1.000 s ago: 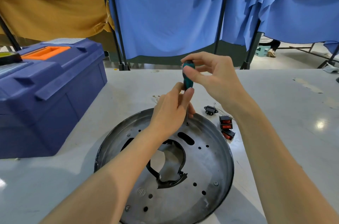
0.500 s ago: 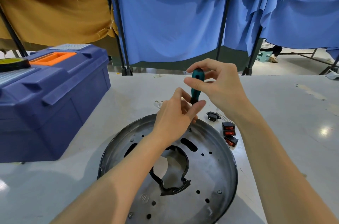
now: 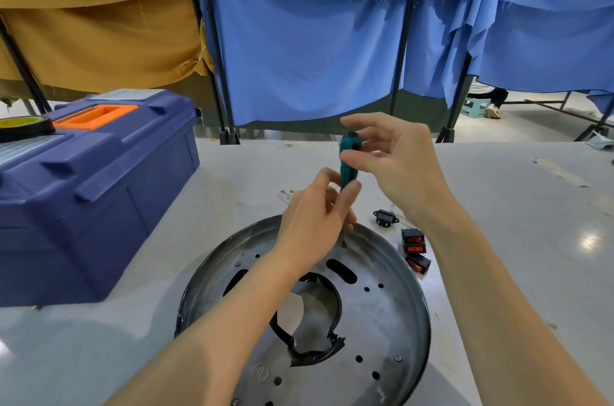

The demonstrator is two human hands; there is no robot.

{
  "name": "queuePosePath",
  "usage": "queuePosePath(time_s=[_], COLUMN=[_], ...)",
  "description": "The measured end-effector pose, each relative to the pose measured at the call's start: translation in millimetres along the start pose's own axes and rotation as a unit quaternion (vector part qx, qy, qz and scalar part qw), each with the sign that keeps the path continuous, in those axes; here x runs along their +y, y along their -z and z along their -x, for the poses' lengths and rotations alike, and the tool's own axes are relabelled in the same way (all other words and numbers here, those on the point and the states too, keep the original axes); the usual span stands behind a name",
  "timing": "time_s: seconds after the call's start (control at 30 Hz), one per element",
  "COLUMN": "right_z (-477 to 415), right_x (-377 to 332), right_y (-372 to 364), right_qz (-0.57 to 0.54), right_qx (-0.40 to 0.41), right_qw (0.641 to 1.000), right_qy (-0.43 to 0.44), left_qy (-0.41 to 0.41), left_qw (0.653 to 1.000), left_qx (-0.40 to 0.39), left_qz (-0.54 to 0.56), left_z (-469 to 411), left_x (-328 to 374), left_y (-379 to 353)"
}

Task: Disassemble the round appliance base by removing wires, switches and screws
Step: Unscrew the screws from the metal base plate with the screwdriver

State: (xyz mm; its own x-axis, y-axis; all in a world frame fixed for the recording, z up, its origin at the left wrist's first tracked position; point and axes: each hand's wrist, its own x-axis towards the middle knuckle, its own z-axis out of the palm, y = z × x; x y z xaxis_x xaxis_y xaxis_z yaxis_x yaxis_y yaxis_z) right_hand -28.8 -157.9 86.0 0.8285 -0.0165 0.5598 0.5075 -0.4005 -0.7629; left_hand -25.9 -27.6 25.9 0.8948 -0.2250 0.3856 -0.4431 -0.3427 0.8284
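A round dark metal appliance base (image 3: 382, 322) lies flat on the white table, pierced with holes and a large central cut-out. A teal-handled screwdriver (image 3: 348, 159) stands upright with its tip on a screw (image 3: 344, 242) near the base's far rim. My left hand (image 3: 312, 222) pinches the lower handle and shaft. My right hand (image 3: 395, 159) hovers at the handle's top, thumb touching it and fingers spread loosely apart. Red rocker switches (image 3: 414, 249) and a black socket (image 3: 385, 217) lie on the table right of the base.
A large blue toolbox (image 3: 83, 193) with an orange handle stands at the left, a roll of tape (image 3: 23, 126) on its lid. Thin loose wires (image 3: 286, 193) lie beyond the base. Blue and mustard curtains hang behind the table's far edge.
My right hand has loosened on the screwdriver's top, fingers spreading apart. The left hand stays on the lower handle. The camera view has shifted slightly.
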Motion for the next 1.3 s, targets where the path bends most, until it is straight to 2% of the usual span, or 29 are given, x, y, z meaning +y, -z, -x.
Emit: queuePosePath(time_s=[0.13,0.23,0.33,0.4,0.53,0.63,0.73,0.83,0.93,1.13,1.2,1.3], right_z=[-0.7,-0.3,0.0,-0.1,-0.2,0.2,1.1,0.0,-1.1,-0.3,-0.7,-0.3], right_x=[-0.1,-0.2,0.6,0.4,-1.5,-3.1,-1.9,-0.9,-0.8,-1.2,-1.0,-2.3], right_y=[5.5,2.7,0.1,1.8,5.3,2.4,-0.4,2.6,7.0,4.9,7.9,8.4], right_qz=[-0.066,-0.007,0.019,0.009,-0.077,-0.031,0.016,-0.003,-0.064,0.019,0.001,-0.045], right_qx=[-0.035,-0.047,-0.020,-0.006,-0.049,-0.066,-0.044,-0.017,-0.047,-0.041,-0.035,-0.068], right_qw=[0.997,0.999,1.000,1.000,0.996,0.997,0.999,1.000,0.997,0.999,0.999,0.997], right_qy=[-0.009,0.008,0.007,0.008,-0.002,0.009,0.012,0.005,-0.009,0.020,0.009,0.000], left_qy=[0.001,0.012,0.012,0.006,0.000,0.012,0.014,0.017,0.029,0.040,0.035,0.028], left_qw=[1.000,1.000,1.000,1.000,1.000,1.000,0.999,0.997,0.997,0.995,0.996,0.996], left_qx=[-0.010,0.004,0.009,-0.001,-0.010,0.001,0.005,0.002,-0.012,0.004,0.018,0.035], left_qz=[0.001,0.004,-0.003,-0.002,0.008,0.021,0.030,0.069,0.073,0.088,0.083,0.083], left_z=[-1.3,-1.1,-0.4,0.0,-0.5,-0.7,-1.1,-2.7,-2.9,-3.3,-3.1,-2.7], left_x=[-0.2,0.2,0.6,1.2,0.7,2.0,5.0,6.9,6.7,5.5,5.8,6.6], left_y=[0.1,-0.9,-0.8,-0.8,-1.6,-0.5,1.7,3.1,4.0,5.5,5.2,5.9])
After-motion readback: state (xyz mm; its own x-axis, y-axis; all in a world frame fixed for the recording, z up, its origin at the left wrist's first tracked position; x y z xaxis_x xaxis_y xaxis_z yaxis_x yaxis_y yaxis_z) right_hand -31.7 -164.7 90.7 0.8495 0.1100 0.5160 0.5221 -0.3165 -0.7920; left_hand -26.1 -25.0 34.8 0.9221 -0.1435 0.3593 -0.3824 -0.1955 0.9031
